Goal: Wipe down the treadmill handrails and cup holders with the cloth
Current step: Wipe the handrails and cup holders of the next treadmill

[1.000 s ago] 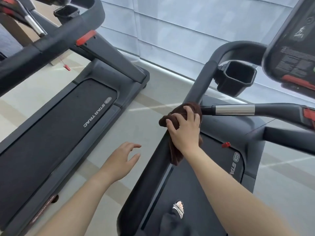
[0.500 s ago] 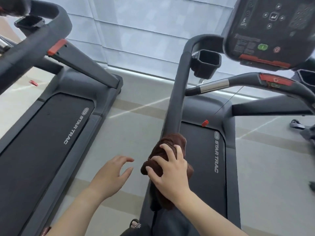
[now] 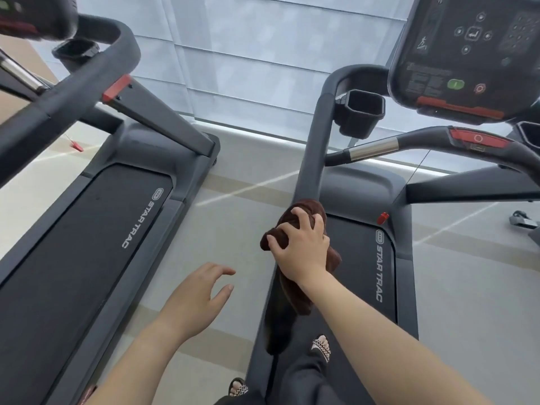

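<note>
Gripping the crumpled dark brown cloth [image 3: 304, 229], my right hand [image 3: 302, 252] presses it around the long dark grey handrail [image 3: 314, 153] of the treadmill, fingers closed over the fabric, whose loose end hangs below the rail. My left hand [image 3: 193, 299] hovers open and empty to the left of that handrail, fingers spread, above the pale floor [image 3: 233, 229]. Farther up the handrail, a black square cup holder [image 3: 361, 112] sits fixed to its right side, beneath the black console panel [image 3: 467, 54].

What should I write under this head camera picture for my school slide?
A person's right hand presses a brown cloth onto a treadmill handrail, left hand open beside it.
</note>
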A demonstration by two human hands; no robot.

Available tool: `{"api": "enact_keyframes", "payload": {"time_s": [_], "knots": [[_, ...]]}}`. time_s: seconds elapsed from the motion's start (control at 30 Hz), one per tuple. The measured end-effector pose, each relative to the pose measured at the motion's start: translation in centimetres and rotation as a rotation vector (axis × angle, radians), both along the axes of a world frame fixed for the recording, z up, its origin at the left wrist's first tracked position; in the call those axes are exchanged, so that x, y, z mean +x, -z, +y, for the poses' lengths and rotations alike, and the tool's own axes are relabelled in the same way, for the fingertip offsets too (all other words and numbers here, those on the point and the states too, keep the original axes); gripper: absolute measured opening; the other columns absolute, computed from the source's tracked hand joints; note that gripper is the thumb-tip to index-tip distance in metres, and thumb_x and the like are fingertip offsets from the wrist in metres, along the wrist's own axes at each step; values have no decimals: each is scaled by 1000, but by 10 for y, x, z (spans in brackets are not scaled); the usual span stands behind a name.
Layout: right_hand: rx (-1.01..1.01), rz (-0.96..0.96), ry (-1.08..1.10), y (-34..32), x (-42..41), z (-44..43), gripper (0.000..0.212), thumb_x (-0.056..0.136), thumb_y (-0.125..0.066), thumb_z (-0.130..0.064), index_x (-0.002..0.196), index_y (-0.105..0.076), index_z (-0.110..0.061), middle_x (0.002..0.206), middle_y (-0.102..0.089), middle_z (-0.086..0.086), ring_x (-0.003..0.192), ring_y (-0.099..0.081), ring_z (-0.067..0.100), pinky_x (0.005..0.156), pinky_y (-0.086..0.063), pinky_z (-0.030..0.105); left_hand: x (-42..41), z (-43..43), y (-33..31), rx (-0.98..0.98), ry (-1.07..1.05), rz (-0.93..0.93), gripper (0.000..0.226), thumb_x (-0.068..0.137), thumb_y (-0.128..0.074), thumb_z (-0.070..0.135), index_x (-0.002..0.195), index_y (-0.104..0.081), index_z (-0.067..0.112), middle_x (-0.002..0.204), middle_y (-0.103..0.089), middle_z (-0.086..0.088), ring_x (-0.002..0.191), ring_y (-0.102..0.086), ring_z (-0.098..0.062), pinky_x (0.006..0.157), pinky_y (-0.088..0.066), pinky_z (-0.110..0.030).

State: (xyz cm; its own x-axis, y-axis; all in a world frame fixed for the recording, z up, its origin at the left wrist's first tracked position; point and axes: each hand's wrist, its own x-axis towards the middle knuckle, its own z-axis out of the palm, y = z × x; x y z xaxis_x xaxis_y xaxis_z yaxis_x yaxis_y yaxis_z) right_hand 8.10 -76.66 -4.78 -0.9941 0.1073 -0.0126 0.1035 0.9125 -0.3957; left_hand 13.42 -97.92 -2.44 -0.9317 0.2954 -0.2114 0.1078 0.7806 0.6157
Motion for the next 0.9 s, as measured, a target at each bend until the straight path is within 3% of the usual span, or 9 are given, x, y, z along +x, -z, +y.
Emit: {"api": "enact_keyframes", "payload": {"time_s": [0.23, 0.47, 0.6, 0.9], "knots": [[-127, 150, -131, -1, 8, 35, 41, 86, -45, -58, 103, -66, -27, 130, -46, -5, 117, -37, 29, 80, -48, 46, -16, 48, -9, 5, -10, 26, 25, 92, -49, 34, 116, -52, 36, 113, -49, 25, 100, -43, 10, 79, -31, -5], [-235, 254, -120, -31, -16, 128, 40, 88, -45, -54, 100, -69, -25, 126, -50, -5, 110, -42, 24, 89, -44, 42, -73, 141, -26, 80, 17, 156, 23, 89, -55, 26, 111, -56, 32, 107, -54, 20, 97, -46, 10, 79, -30, 1], [-210, 324, -125, -44, -35, 188, 30, 88, -55, -45, 99, -70, -21, 127, -52, 0, 112, -44, 27, 95, -41, 41, -105, 197, -32, 115, 33, 225, 24, 87, -57, 24, 110, -58, 29, 108, -57, 17, 101, -50, 2, 88, -36, -14], [-238, 460, -88, -78, -92, 262, 27, 88, -59, -41, 99, -71, -19, 128, -52, 1, 112, -45, 27, 94, -41, 39, -155, 261, -45, 116, 78, 244, 22, 89, -54, 31, 110, -55, 37, 109, -48, 32, 105, -45, 9, 88, -32, -13]]}}
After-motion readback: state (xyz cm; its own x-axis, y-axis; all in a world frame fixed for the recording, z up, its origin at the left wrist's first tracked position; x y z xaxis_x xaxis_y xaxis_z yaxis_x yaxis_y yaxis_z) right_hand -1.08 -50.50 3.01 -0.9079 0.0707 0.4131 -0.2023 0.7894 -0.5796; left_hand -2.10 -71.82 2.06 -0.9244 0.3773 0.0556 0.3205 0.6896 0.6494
